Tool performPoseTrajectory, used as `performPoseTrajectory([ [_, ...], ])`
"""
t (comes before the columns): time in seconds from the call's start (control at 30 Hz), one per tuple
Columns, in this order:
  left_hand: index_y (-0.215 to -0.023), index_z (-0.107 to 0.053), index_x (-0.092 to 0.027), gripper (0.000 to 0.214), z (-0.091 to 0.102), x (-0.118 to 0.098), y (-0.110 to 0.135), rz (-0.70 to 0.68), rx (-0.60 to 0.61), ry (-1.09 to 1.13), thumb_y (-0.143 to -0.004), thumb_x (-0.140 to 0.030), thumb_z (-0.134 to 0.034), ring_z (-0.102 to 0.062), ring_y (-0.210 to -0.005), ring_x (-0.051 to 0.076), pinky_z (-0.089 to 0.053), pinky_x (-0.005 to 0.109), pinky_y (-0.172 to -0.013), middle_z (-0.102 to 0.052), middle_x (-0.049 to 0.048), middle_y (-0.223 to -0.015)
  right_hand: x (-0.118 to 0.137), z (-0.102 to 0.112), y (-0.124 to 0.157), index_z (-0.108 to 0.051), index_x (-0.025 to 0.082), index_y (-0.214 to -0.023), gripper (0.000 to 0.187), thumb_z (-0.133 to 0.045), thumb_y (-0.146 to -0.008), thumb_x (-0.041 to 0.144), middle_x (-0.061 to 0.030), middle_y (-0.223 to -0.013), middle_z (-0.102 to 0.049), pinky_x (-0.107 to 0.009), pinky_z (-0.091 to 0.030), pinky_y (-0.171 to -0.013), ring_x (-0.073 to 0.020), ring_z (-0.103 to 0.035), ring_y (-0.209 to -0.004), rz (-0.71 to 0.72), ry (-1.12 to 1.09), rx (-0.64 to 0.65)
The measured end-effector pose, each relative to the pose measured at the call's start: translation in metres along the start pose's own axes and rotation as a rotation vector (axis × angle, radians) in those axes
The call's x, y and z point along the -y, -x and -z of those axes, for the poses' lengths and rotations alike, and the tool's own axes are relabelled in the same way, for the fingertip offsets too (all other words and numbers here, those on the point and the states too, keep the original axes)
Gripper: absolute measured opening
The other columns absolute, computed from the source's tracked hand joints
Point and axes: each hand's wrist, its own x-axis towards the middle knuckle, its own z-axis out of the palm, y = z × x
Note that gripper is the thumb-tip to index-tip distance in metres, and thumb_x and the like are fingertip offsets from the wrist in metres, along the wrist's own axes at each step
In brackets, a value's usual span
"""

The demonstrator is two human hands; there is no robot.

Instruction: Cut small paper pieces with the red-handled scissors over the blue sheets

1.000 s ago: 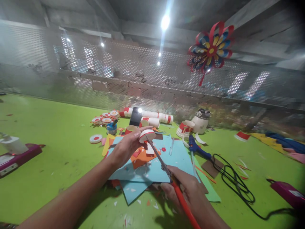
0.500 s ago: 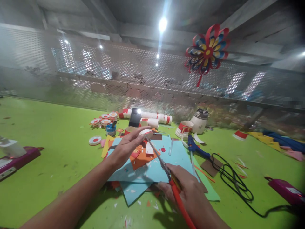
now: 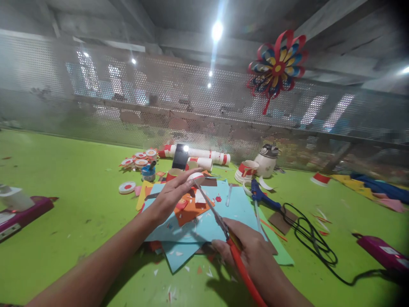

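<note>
My left hand (image 3: 171, 196) pinches a small white and red paper piece (image 3: 195, 178) above a pile of coloured paper. My right hand (image 3: 247, 247) grips red-handled scissors (image 3: 223, 232), whose blades point up and left and reach the paper piece. Under both hands lie light blue sheets (image 3: 217, 213) with orange and red cut-outs (image 3: 188, 209) on them. Small paper scraps are scattered on the green table (image 3: 64, 213) near my wrists.
A blue glue gun (image 3: 262, 197) with a black cable (image 3: 313, 243) lies to the right. White and red paper cups (image 3: 204, 162), a white pot (image 3: 266, 161), round discs (image 3: 137, 161) and a phone (image 3: 180, 157) stand behind. Magenta devices sit at both edges. A paper pinwheel (image 3: 276, 68) hangs on the mesh wall.
My left hand has lowered slightly with the paper piece and its fingers have stretched out. The scissors stay at the piece, and my right hand has shifted a little left.
</note>
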Motion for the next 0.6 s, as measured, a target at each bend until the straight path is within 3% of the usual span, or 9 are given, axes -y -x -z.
performPoseTrajectory([
  [0.37,-0.121,-0.06,-0.026,0.035,-0.0031,-0.0074,0.0001,0.071,0.066,0.261,-0.088,-0.029,-0.05,-0.056,-0.096,0.022,-0.042,0.032,-0.076,-0.061,0.0078,-0.12,0.0046,0.0012,-0.0033,-0.063,0.019,-0.108,0.029,-0.057,-0.087,0.038,-0.0055,-0.088,-0.07,-0.033,-0.047,-0.069,-0.0223,-0.062,-0.078,-0.022,0.052,-0.002],
  [0.6,-0.116,-0.062,-0.021,0.032,-0.0033,-0.0037,-0.0011,0.114,0.05,0.381,-0.089,-0.027,-0.047,-0.057,-0.094,0.021,-0.043,0.031,-0.076,-0.062,0.0087,-0.112,0.0054,-0.0007,-0.0019,-0.064,0.019,-0.108,0.029,-0.058,-0.086,0.038,-0.0062,-0.09,-0.069,-0.035,-0.046,-0.072,-0.024,-0.061,-0.081,-0.028,0.082,-0.008],
])
